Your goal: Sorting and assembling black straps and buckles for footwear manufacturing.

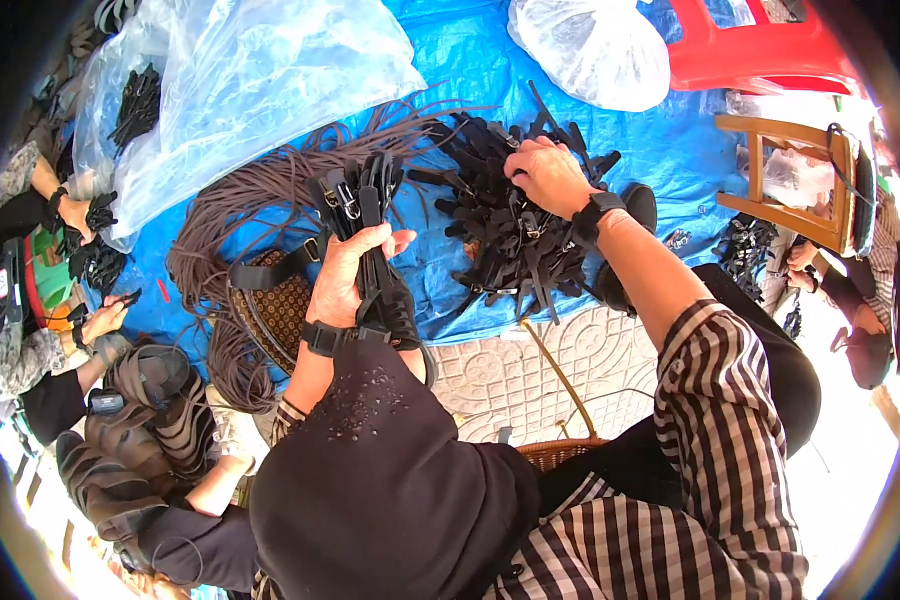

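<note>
My left hand [340, 275] is closed around an upright bundle of black straps [362, 195], and small metal buckles show near the bundle's upper end. To its right lies a loose heap of similar black straps [515, 235]. My right hand [550, 175] reaches onto the far side of this heap, its fingers curled down and closed on a strap there. The fingertips are partly hidden, so how many straps they pinch I cannot tell.
A blue tarp [450, 60] carries long brown cords [205, 235], a patterned brown piece [270, 305] and clear plastic bags [260, 90]. At the right stand a red plastic stool [760, 55] and a wooden stool [770, 185]. Co-workers' hands [75, 215] are at both sides.
</note>
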The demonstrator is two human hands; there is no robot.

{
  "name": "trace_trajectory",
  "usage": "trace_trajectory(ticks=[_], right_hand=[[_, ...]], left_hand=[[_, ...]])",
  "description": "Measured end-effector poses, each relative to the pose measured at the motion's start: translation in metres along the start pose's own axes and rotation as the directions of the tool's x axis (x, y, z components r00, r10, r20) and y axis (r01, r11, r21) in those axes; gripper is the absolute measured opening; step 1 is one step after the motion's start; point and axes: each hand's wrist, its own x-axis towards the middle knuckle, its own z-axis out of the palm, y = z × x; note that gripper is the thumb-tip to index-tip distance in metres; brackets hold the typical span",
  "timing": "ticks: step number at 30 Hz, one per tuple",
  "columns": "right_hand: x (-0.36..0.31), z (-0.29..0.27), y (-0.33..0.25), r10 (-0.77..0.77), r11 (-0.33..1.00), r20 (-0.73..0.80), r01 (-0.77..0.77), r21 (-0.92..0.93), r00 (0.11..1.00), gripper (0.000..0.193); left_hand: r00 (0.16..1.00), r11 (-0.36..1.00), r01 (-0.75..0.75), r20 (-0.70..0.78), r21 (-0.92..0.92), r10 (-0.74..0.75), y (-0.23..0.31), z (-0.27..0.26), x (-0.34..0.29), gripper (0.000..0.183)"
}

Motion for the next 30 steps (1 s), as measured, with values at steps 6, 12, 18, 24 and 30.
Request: trace_trajectory(ticks=[6, 12, 18, 24, 30], right_hand=[[0.009, -0.030, 0.007, 0.020, 0.975, -0.106, 0.004, 0.221, 0.994, 0.009], [0.020, -0.102, -0.033, 0.002, 0.941, -0.126, 0.041, 0.336, 0.992, 0.009], [0.035, -0.050, -0.078, -0.122, 0.818, -0.347, 0.292, 0.495, 0.930, 0.006], [0.025, -0.013, -0.091, 0.078, 0.624, -0.138, 0.060, 0.779, 0.987, 0.007], [0.022, 0.000, -0.104, 0.281, 0.530, -0.078, -0.086, 0.844, 0.957, 0.008]], left_hand=[[0.997, 0.995, -0.046, 0.061, 0.085, 0.041, 0.011, 0.010, 0.006, 0.018], [0.974, 0.960, -0.207, 0.136, 0.186, 0.184, 0.022, 0.037, 0.001, 0.032], [0.985, 0.955, -0.092, 0.169, 0.282, 0.045, 0.020, 0.062, -0.009, 0.022], [0.995, 0.957, -0.027, 0.101, 0.289, -0.003, 0.004, 0.030, -0.003, 0.009], [0.996, 0.967, 0.046, 0.065, 0.250, -0.064, 0.001, 0.038, -0.002, 0.030]])
